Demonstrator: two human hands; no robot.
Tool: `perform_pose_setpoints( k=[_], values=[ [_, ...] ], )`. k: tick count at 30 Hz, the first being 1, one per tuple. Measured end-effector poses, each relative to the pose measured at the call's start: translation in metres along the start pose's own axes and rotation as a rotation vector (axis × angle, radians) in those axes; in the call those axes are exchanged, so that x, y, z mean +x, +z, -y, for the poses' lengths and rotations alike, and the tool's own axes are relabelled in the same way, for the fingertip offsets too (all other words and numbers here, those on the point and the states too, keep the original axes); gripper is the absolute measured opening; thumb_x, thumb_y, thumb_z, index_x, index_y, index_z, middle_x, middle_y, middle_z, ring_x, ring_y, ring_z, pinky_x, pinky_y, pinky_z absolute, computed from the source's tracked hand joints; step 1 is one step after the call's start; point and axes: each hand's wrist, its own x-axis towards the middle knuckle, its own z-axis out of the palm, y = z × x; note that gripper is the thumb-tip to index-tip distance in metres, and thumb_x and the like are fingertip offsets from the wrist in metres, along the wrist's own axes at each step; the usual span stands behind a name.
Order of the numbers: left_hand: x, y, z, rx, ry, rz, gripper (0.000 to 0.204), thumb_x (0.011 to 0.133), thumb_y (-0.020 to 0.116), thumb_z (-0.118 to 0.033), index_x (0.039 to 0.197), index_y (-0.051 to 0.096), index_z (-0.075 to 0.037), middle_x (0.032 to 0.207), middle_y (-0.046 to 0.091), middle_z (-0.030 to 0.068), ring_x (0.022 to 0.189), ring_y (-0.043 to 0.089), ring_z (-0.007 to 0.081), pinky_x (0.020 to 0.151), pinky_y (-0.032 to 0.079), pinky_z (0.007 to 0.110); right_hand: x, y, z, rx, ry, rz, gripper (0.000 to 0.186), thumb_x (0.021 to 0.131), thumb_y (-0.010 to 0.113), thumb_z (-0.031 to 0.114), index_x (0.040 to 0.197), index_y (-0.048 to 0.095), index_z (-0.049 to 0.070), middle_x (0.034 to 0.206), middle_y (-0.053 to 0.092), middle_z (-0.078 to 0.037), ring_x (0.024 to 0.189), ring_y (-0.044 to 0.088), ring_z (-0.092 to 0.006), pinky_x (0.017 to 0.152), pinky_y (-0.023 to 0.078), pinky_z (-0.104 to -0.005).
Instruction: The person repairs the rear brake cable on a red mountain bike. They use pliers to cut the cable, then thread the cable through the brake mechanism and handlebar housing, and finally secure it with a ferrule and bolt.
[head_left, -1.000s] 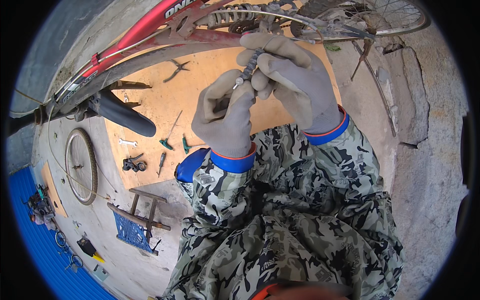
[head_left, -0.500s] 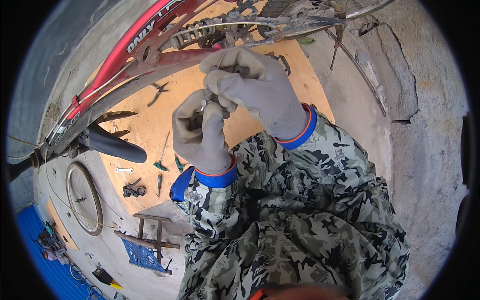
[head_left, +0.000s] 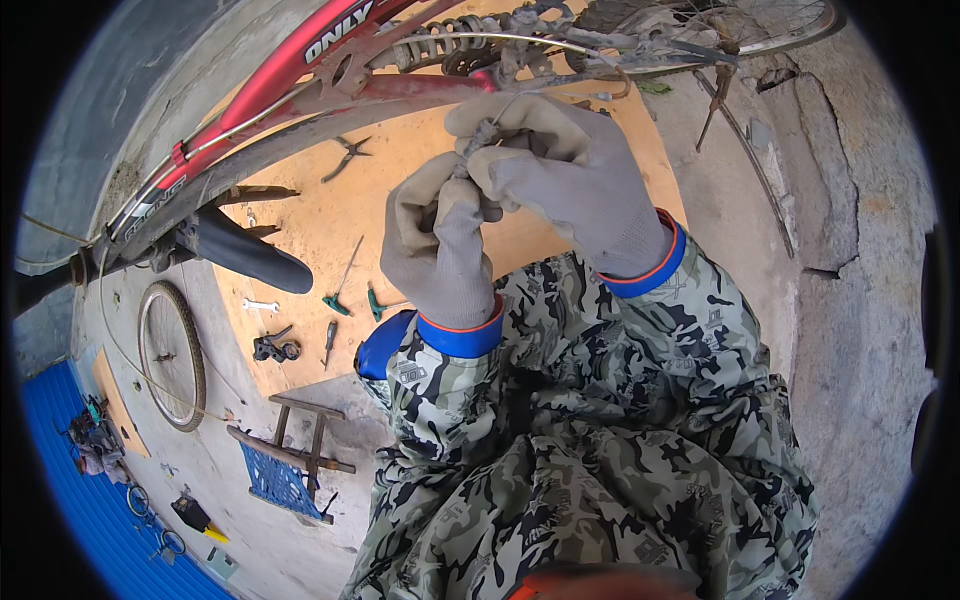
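My two gloved hands meet in front of a red bicycle frame [head_left: 272, 82], fingers pinched close together. Between the fingertips of my right hand [head_left: 575, 180] sits a small dark metal fitting [head_left: 482, 137], with a thin cable [head_left: 512, 103] running up from it. Just below, my left hand [head_left: 440, 235] is closed, thumb and fingertips pressed at the lower end of that fitting. The fingers cover most of the piece, so its exact kind does not show. Behind the hands are the bicycle's coil spring shock [head_left: 435, 44] and greasy drivetrain.
On the wooden board [head_left: 310, 215] lie pliers [head_left: 346, 158], a wrench [head_left: 261, 305], a screwdriver [head_left: 329, 343], green-handled tools [head_left: 338, 303] and a black derailleur-like part [head_left: 276, 346]. At the left are a loose wheel [head_left: 170, 355] and a stool with blue webbing [head_left: 285, 478]. The black saddle [head_left: 250, 255] juts rightward.
The whole view has shifted, so hands and bicycle sit further right. A shiny bit by my left thumb is now hidden, while the dark fitting shows more between my right fingertips.
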Motion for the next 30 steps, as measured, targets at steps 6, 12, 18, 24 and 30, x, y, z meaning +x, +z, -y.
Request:
perform_pose_setpoints(
  k=[6, 12, 18, 24, 30],
  values=[
    [-0.004, 0.006, -0.006, 0.084, 0.006, 0.034, 0.021, 0.095, 0.064, -0.002, 0.111, 0.062, 0.010, 0.092, 0.069, 0.0137, 0.076, 0.065, 0.0140, 0.069, 0.052, 0.026, -0.001, 0.002, -0.012, 0.038, -0.051, -0.114, 0.024, 0.094, 0.065, 0.006, 0.114, 0.066, -0.006, 0.090, 0.067, -0.008, 0.072, 0.060, -0.0084, 0.062, 0.048, -0.0243],
    [-0.003, 0.008, -0.010, 0.119, -0.034, 0.093, 0.020, 0.091, 0.063, 0.001, 0.109, 0.063, 0.009, 0.089, 0.070, 0.0131, 0.076, 0.065, 0.0137, 0.070, 0.052, 0.026, -0.001, -0.002, -0.011, 0.115, -0.024, -0.220, 0.025, 0.096, 0.065, 0.011, 0.113, 0.066, -0.007, 0.090, 0.067, -0.009, 0.064, 0.058, -0.0097, 0.058, 0.047, -0.0253],
    [-0.004, 0.003, -0.014, 0.183, -0.052, 0.119, 0.017, 0.091, 0.063, 0.000, 0.107, 0.062, 0.007, 0.082, 0.070, 0.0121, 0.075, 0.065, 0.0136, 0.069, 0.052, 0.026, 0.008, -0.007, -0.008, 0.285, -0.026, -0.177, 0.034, 0.104, 0.059, 0.023, 0.122, 0.065, -0.006, 0.099, 0.067, -0.011, 0.075, 0.059, -0.0111, 0.065, 0.050, -0.0265],
    [-0.001, 0.008, -0.008, 0.211, -0.067, 0.137, 0.014, 0.093, 0.062, 0.000, 0.105, 0.062, 0.005, 0.083, 0.070, 0.0117, 0.072, 0.062, 0.0121, 0.069, 0.050, 0.024, 0.005, -0.015, 0.001, 0.227, -0.059, -0.124, 0.029, 0.105, 0.056, 0.020, 0.120, 0.066, -0.003, 0.098, 0.065, -0.008, 0.083, 0.061, -0.0110, 0.072, 0.051, -0.0271],
    [-0.001, 0.012, -0.005, 0.129, -0.143, 0.106, 0.022, 0.091, 0.062, 0.000, 0.113, 0.062, 0.007, 0.096, 0.069, 0.0113, 0.080, 0.061, 0.0115, 0.073, 0.050, 0.025, 0.004, -0.014, -0.001, 0.044, -0.003, -0.133, 0.023, 0.099, 0.061, 0.014, 0.115, 0.068, -0.001, 0.096, 0.067, -0.005, 0.078, 0.062, -0.0093, 0.068, 0.051, -0.0261]
  ],
)
